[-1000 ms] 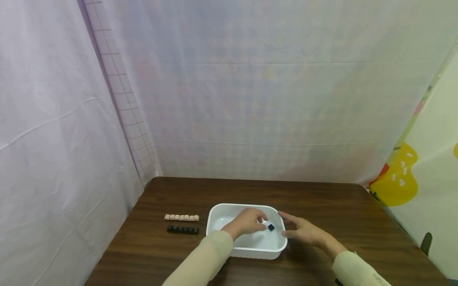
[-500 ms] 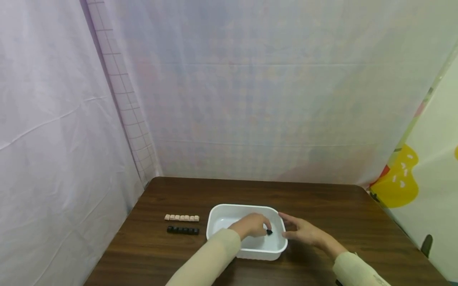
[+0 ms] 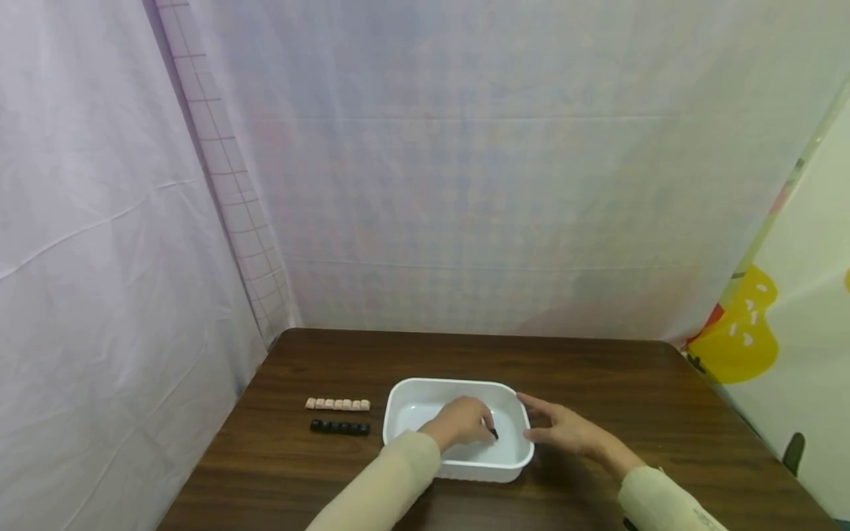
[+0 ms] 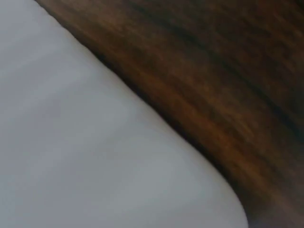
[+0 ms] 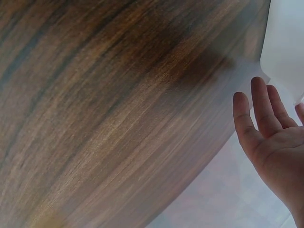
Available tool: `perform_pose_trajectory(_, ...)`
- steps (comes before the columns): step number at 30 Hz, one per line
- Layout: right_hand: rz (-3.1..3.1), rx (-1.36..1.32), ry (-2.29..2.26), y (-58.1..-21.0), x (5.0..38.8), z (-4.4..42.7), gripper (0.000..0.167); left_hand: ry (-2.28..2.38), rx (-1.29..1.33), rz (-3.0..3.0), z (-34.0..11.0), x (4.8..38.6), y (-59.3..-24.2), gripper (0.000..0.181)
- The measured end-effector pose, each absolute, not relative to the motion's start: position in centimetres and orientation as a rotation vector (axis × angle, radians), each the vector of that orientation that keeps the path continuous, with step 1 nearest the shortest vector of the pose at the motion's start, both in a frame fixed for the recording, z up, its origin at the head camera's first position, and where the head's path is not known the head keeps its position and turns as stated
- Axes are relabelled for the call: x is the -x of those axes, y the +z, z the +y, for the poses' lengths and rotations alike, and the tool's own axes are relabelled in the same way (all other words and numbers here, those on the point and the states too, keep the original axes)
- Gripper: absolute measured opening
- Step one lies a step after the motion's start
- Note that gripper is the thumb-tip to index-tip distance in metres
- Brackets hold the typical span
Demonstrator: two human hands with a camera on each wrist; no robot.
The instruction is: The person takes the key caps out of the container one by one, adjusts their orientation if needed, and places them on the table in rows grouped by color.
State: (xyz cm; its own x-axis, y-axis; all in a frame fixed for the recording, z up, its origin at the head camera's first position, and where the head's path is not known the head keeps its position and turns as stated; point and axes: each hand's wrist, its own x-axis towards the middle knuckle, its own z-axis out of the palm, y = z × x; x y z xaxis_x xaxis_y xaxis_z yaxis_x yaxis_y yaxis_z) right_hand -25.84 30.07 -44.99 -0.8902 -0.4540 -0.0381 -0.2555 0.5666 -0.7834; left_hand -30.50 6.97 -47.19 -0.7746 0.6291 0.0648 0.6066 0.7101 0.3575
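Inside a white plastic basin [image 3: 412, 466], my left hand [image 3: 460, 422] pinches a small black keycap [image 3: 494, 434] between thumb and fingers, low over the floor of the basin. Most of the keycap is hidden by the fingertips. My right hand [image 3: 563, 429] rests against the basin's right end, fingers spread and mostly straight; the right wrist view shows this hand [image 5: 278, 128] beside the white wall [image 5: 285, 42]. On the table left of the basin lie a row of beige keycaps [image 3: 338, 404] and, nearer to me, a row of black keycaps [image 3: 340, 427].
Everything stands on a dark wood-grain table [image 3: 598, 369]. A pale curtain [image 3: 465, 221] hangs behind its far edge, and another white cloth [image 3: 119, 258] hangs on the left. The left wrist view holds only the basin's wall [image 4: 95, 152] and wood.
The left hand has closed on the black keycap, which lay loose on the basin's floor, and has drawn it slightly left and nearer. The right hand stays put.
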Motion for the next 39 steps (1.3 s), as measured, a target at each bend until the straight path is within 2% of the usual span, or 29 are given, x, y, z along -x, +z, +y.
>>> perform_pose_trajectory(4, 2.562, 0.582, -1.235, -44.9, 25.7, 29.9, 0.074, 0.577, -1.08, 2.849, 6.8, 30.6, -47.1, 0.011)
perform_pose_trajectory(21, 2.579, 0.56, -1.224, -44.8, 25.7, 29.8, 0.075, 0.739, -0.991, 2.807, 3.2, 32.0, -47.4, 0.023)
perform_pose_trajectory(27, 2.589, 0.55, -1.217, -44.9, 25.6, 29.9, 0.076, 0.799, -0.928, 2.773, 2.6, 32.1, -47.2, 0.014)
perform_pose_trajectory(34, 2.584, 0.549, -1.226, -45.0, 25.5, 29.8, 0.075, 0.658, -0.94, 2.779, 2.2, 31.8, -47.3, 0.015)
perform_pose_trajectory(39, 2.585, 0.543, -1.223, -44.9, 25.4, 29.8, 0.075, 0.908, -0.849, 2.733, 2.3, 31.7, -47.6, 0.012)
